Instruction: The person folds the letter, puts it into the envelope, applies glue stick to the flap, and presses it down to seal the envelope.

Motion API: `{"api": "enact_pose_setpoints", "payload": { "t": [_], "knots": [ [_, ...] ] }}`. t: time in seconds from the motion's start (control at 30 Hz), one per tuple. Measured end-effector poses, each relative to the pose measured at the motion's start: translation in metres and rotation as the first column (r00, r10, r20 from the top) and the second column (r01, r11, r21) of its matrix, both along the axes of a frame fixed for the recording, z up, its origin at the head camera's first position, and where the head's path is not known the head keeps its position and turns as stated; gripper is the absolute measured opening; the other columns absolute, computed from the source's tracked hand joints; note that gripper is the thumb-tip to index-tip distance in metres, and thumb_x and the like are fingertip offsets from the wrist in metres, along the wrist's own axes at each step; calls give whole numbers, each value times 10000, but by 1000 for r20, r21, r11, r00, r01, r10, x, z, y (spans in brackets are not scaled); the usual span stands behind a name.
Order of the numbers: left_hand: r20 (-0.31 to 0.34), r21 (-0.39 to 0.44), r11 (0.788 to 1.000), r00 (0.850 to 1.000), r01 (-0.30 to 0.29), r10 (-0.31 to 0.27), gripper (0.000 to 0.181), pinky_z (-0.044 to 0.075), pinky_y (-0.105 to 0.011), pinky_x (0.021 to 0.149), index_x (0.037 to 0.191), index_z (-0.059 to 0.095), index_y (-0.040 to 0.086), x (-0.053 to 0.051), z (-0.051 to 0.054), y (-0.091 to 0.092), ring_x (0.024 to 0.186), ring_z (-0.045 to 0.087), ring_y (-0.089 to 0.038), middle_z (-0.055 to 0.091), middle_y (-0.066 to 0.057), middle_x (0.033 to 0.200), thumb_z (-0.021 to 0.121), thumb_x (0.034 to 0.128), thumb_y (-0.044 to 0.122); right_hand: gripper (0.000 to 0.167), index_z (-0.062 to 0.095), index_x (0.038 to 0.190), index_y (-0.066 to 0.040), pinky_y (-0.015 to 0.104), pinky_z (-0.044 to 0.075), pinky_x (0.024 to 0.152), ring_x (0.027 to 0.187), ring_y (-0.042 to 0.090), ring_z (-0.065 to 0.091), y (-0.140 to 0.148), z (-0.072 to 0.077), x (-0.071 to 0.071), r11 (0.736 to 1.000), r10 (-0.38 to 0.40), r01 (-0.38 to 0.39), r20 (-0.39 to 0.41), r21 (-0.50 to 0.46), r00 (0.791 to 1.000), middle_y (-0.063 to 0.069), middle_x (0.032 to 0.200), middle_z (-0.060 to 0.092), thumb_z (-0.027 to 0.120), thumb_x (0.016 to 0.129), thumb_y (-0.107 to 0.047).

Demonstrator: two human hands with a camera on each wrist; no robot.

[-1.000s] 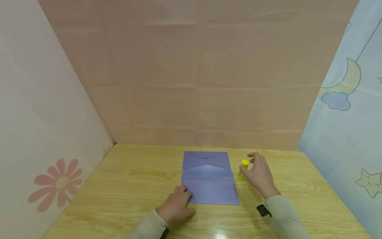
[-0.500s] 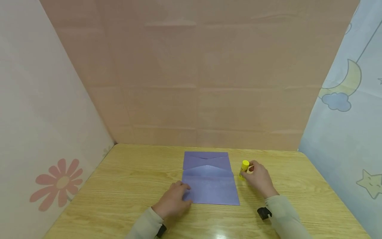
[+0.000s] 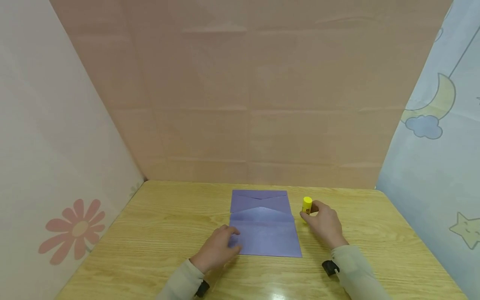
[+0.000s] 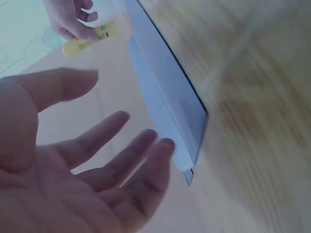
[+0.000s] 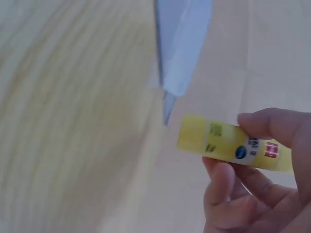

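A yellow glue stick (image 3: 307,202) is pinched between the thumb and fingers of my right hand (image 3: 325,223), to the right of the envelopes. In the right wrist view the glue stick (image 5: 221,138) is held clear of the table, its label showing. My left hand (image 3: 215,248) hovers by the left edge of the near purple envelope (image 3: 266,239). Its fingers are spread and relaxed, holding nothing, as the left hand (image 4: 102,165) in its wrist view shows. The near envelope's pointed flap (image 3: 260,214) is unfolded away from me and overlaps the far purple envelope (image 3: 258,203).
The wooden table (image 3: 168,221) carries all these things. A plain beige backdrop (image 3: 243,104) stands behind it, with patterned panels at left (image 3: 75,166) and right (image 3: 431,166). A black band (image 3: 330,267) sits at the right sleeve's cuff.
My right hand has closed on the glue stick and raised it slightly. My left hand has moved a little left and away from the near envelope's corner. The envelopes have stayed put.
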State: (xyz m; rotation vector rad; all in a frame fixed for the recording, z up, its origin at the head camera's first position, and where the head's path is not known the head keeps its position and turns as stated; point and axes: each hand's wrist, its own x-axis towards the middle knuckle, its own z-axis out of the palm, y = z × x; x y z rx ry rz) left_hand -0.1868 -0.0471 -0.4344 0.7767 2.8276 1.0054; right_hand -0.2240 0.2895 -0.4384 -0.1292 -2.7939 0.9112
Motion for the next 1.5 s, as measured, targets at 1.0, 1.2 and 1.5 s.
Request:
{"api": "enact_pose_setpoints", "payload": {
  "t": [1.0, 1.2, 1.5],
  "knots": [
    [254, 519, 851, 965, -77, -68, 387, 553, -398, 772, 1315, 608, 114, -7, 28, 33, 980, 601, -268, 625, -69, 1139, 576, 1020, 363, 186, 652, 837, -225, 230, 417, 529, 609, 84, 490, -115, 33, 43, 898, 413, -426, -124, -113, 902, -137, 748, 572, 816, 825, -313],
    [215, 538, 837, 976, -101, -20, 281, 503, -324, 797, 1193, 690, 153, -9, 28, 31, 944, 598, -163, 676, -17, 1024, 630, 990, 338, 215, 653, 870, -193, 232, 391, 482, 556, 57, 460, -120, 34, 46, 888, 433, -442, -97, -125, 896, -117, 743, 578, 791, 855, -358],
    [191, 515, 848, 981, -127, 31, 280, 486, -324, 802, 1151, 720, 176, -10, 27, 29, 932, 605, -160, 690, 8, 985, 659, 962, 375, 248, 630, 842, -178, 233, 335, 431, 486, 63, 402, -127, 36, 48, 920, 381, -386, -77, -72, 921, -92, 725, 577, 808, 838, -351]
  ]
}}
